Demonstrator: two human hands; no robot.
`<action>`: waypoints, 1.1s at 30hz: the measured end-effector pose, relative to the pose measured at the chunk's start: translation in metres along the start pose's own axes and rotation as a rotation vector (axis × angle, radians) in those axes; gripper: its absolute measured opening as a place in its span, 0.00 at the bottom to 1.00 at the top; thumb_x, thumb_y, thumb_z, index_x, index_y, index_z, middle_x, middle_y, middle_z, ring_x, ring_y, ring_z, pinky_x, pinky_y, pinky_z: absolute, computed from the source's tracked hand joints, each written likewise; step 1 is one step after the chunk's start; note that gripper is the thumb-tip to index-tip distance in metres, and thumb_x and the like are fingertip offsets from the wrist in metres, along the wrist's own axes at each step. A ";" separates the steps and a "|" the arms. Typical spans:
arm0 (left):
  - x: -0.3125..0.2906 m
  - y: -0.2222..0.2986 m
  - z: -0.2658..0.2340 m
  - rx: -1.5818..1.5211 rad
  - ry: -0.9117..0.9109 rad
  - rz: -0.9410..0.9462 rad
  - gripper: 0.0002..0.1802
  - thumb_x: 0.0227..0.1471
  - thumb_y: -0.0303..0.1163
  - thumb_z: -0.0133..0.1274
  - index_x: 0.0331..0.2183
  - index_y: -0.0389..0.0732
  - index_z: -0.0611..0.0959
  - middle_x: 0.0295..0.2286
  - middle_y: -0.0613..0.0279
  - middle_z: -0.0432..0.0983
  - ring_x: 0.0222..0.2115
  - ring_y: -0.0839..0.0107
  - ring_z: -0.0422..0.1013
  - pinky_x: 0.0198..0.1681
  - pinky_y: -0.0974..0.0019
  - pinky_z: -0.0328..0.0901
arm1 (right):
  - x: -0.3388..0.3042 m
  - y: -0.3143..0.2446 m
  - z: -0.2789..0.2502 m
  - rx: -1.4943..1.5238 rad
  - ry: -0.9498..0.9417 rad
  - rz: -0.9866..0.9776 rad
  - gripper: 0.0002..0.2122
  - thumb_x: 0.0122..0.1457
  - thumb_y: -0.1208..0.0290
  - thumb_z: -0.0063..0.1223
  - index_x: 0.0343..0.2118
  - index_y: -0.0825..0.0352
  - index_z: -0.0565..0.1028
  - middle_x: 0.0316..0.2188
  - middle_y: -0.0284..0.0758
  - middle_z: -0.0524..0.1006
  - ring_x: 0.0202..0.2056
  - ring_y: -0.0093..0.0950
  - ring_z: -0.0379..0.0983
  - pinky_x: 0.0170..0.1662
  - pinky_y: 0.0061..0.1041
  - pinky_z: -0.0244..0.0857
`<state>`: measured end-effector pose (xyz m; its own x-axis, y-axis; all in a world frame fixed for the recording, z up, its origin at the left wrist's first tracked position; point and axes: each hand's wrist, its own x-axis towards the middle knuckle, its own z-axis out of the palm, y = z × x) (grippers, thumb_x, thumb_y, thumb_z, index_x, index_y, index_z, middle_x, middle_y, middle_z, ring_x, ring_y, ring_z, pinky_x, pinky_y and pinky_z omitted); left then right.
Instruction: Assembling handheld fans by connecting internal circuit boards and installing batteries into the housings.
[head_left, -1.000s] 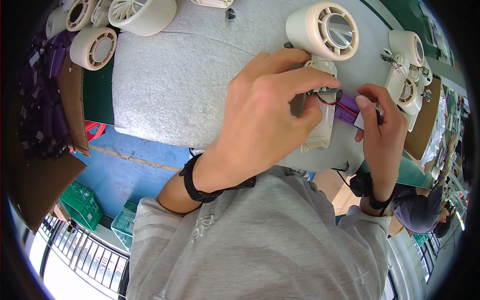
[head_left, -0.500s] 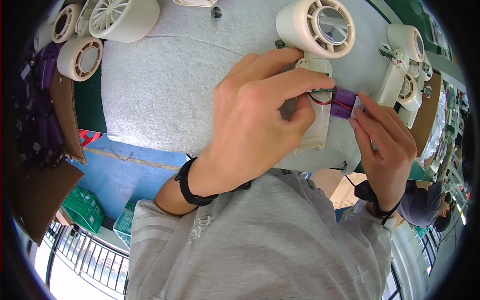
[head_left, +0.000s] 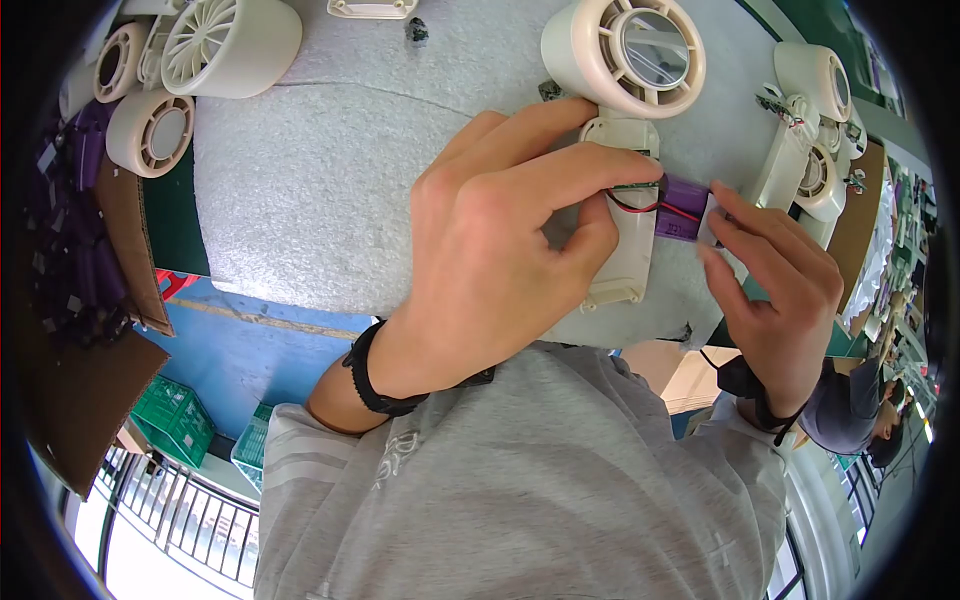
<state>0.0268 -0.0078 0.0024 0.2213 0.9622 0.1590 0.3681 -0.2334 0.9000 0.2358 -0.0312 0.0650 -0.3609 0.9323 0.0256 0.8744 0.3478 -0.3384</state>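
My left hand (head_left: 510, 240) pinches a small green circuit board (head_left: 636, 185) between thumb and index finger, over a cream plastic handle shell (head_left: 625, 262). Red and black wires (head_left: 632, 207) run from the board to a purple battery pack (head_left: 677, 208) just right of the shell. With its fingertips at the pack's white end (head_left: 708, 220), my right hand (head_left: 775, 265) grips it, the thumb at the lower edge. The fingers partly cover that end. Above the shell sits a round cream fan housing (head_left: 625, 55); how the two are joined is hidden by my left hand.
Cream fan housings (head_left: 232, 45) stand at the far left, beside a cardboard box (head_left: 128, 235) of purple battery packs (head_left: 90, 225). More fan units (head_left: 815, 85) lie at the right. Grey foam sheet (head_left: 300, 190) covers the table. Another person (head_left: 850, 405) is at the far right.
My right thumb has moved slightly down and away from the other fingers at the white end. The left hand keeps its pinch; the whole view has shifted a little.
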 end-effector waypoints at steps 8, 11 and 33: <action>0.002 -0.001 -0.001 -0.019 -0.012 -0.013 0.20 0.35 0.15 0.54 0.33 0.44 0.87 0.40 0.55 0.77 0.39 0.65 0.74 0.40 0.68 0.69 | 0.005 0.003 0.000 0.055 -0.008 -0.063 0.07 0.42 0.83 0.63 0.26 0.74 0.76 0.35 0.41 0.80 0.27 0.33 0.75 0.28 0.27 0.70; 0.004 -0.001 0.000 -0.018 -0.003 0.002 0.19 0.35 0.15 0.54 0.33 0.43 0.87 0.40 0.55 0.77 0.39 0.64 0.74 0.40 0.67 0.69 | 0.005 0.000 -0.003 0.048 -0.055 -0.012 0.07 0.43 0.85 0.61 0.27 0.75 0.76 0.37 0.43 0.79 0.28 0.35 0.76 0.31 0.28 0.70; 0.001 0.006 -0.009 -0.005 0.001 -0.006 0.18 0.36 0.20 0.58 0.34 0.48 0.87 0.39 0.56 0.78 0.36 0.61 0.75 0.36 0.65 0.70 | -0.003 -0.004 -0.010 0.087 0.020 0.069 0.05 0.42 0.84 0.57 0.24 0.74 0.73 0.32 0.43 0.80 0.23 0.33 0.75 0.29 0.28 0.71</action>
<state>0.0215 -0.0066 0.0114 0.2179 0.9637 0.1546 0.3644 -0.2272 0.9031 0.2363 -0.0340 0.0761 -0.2935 0.9558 0.0182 0.8652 0.2736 -0.4203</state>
